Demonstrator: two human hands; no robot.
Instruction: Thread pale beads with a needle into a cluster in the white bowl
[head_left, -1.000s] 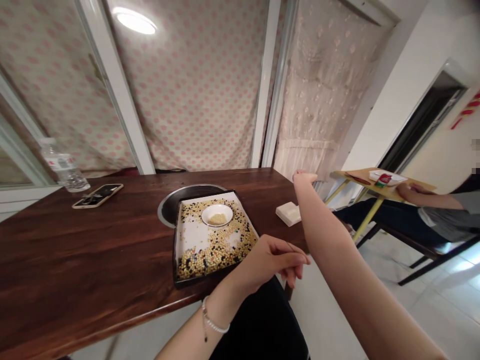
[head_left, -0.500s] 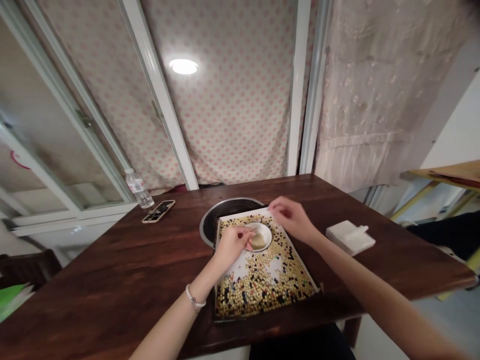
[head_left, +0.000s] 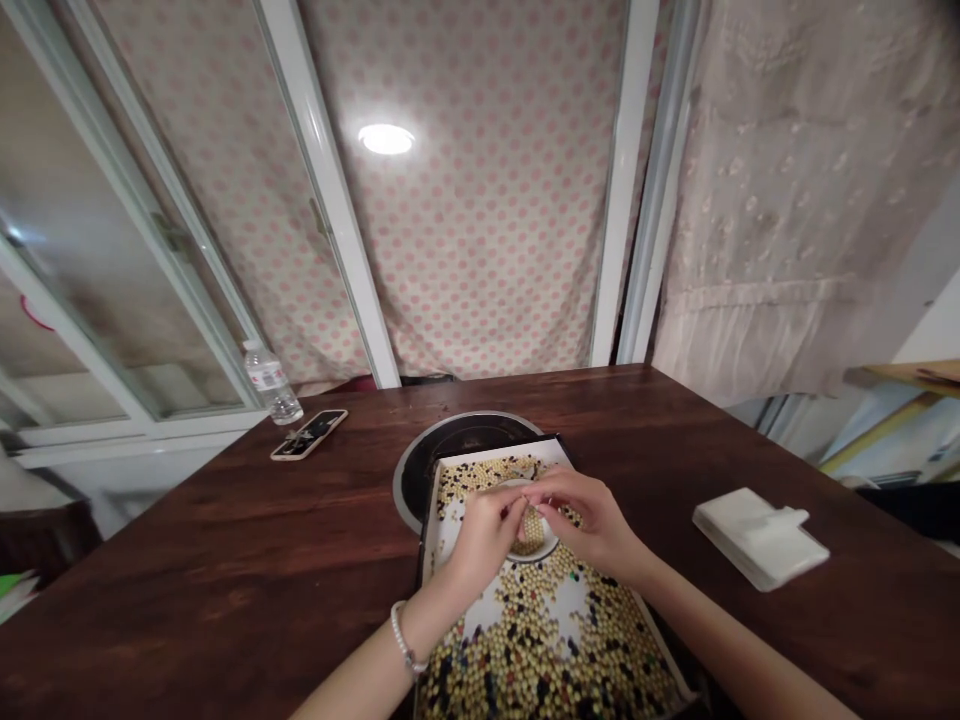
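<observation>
My left hand (head_left: 484, 532) and my right hand (head_left: 589, 515) meet above a small round white dish (head_left: 550, 542). The fingertips of both are pinched and touch or nearly touch. Whatever they hold is too small to make out. Pale gold beads (head_left: 530, 540) lie in the dish, partly hidden by my fingers. The dish sits in a shallow, dark-edged tray (head_left: 487, 612) with a white bottom. Loose gold, black and a few coloured beads (head_left: 525, 650) cover much of the tray around bare white patches.
Beyond the tray, a round black plate (head_left: 420, 470) is set in the brown wooden table (head_left: 247, 560). A phone (head_left: 310, 435) and a water bottle (head_left: 272, 383) are at the far left. White square packs (head_left: 761, 538) lie to the right.
My right hand has come from the tray's upper right edge down and left to meet my left hand over the dish. The left stays pinched there. The view has shifted slightly.
</observation>
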